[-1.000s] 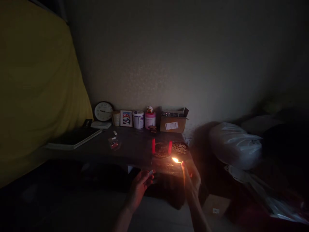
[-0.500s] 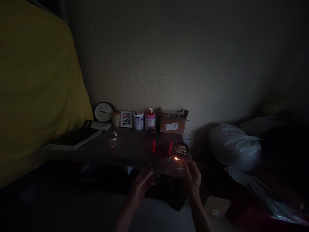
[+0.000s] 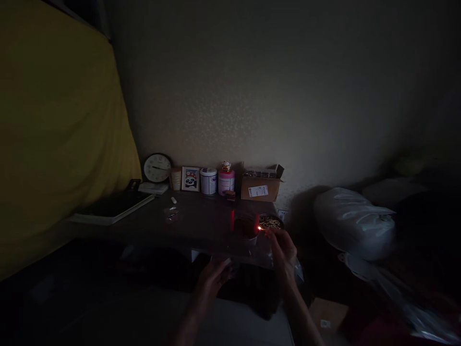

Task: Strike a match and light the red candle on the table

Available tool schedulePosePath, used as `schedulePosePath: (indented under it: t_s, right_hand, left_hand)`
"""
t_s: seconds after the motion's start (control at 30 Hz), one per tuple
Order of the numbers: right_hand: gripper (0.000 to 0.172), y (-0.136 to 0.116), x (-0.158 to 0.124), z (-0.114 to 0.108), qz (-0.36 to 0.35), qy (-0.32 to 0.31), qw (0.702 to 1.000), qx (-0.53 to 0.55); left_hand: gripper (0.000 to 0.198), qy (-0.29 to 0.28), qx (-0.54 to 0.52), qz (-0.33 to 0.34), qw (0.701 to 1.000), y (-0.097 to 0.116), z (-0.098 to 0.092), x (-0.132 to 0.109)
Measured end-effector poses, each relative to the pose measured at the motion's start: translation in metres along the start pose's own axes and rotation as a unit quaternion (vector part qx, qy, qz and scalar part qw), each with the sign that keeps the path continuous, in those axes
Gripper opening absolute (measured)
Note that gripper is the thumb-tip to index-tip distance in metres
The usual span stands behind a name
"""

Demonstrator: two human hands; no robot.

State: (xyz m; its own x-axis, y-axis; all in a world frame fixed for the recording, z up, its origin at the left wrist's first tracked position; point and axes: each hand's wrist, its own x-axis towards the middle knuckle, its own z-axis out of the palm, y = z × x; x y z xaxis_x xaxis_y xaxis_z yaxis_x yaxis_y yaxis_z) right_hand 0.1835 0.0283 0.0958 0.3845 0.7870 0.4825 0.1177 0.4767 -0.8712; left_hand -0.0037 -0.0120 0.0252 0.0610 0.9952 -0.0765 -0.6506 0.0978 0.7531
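The right hand (image 3: 285,250) holds a small lit match (image 3: 263,229) pinched between the fingertips, and the flame is at the end which is away from the fingers. From this hand, the match points to the left, with its long axis nearly level, and the nearer red candle (image 3: 257,222) lies in this same direction, just beyond the flame. This candle stands upright, so its long axis runs across that of the match; the flame appears beside its lower part, below its top, but I cannot tell if they touch. The other red candle (image 3: 232,221) is also upright, farther to the left of the right hand. The dish of matchsticks (image 3: 271,222) is just beyond the right fingers. The left hand (image 3: 212,275) is farther from both candles, its fingers partly bent; a pale edge shows at its fingertips, but it is too dark to tell whether something is held.
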Motion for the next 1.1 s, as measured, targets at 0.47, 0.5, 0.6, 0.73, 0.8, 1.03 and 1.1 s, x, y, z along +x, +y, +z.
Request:
schedulePosePath:
  t_s: [0.47, 0.5, 0.6, 0.73, 0.8, 1.03, 1.1]
  right_hand:
    - [0.02, -0.001, 0.018, 0.035, -0.02, -0.049, 0.997, 0.062]
    - [0.02, -0.001, 0.019, 0.038, -0.02, -0.05, 0.997, 0.062]
    - [0.02, -0.002, 0.022, 0.046, -0.022, -0.059, 0.996, 0.058]
    - [0.022, -0.001, 0.025, 0.056, -0.021, -0.067, 0.996, 0.048]
    - [0.022, 0.002, 0.026, 0.061, -0.022, -0.066, 0.997, 0.045]
    - [0.022, 0.015, 0.032, 0.076, -0.016, -0.065, 0.997, 0.035]
    - [0.022, 0.018, 0.035, 0.08, -0.014, -0.061, 0.998, 0.028]
  left_hand:
    - [0.025, 0.011, -0.015, -0.008, 1.0, -0.002, 0.003, 0.002]
    - [0.025, 0.007, -0.018, -0.007, 1.0, -0.003, 0.002, 0.002]
    - [0.024, -0.003, -0.024, -0.002, 1.0, -0.004, 0.002, 0.002]
    - [0.021, 0.002, -0.033, -0.001, 0.999, -0.002, 0.005, 0.0]
    - [0.022, 0.003, -0.031, -0.002, 1.0, 0.0, 0.008, -0.001]
    - [0.021, 0.005, -0.019, -0.002, 1.0, 0.005, 0.012, -0.005]
    - [0.02, 0.006, -0.021, -0.006, 1.0, 0.006, 0.012, -0.005]
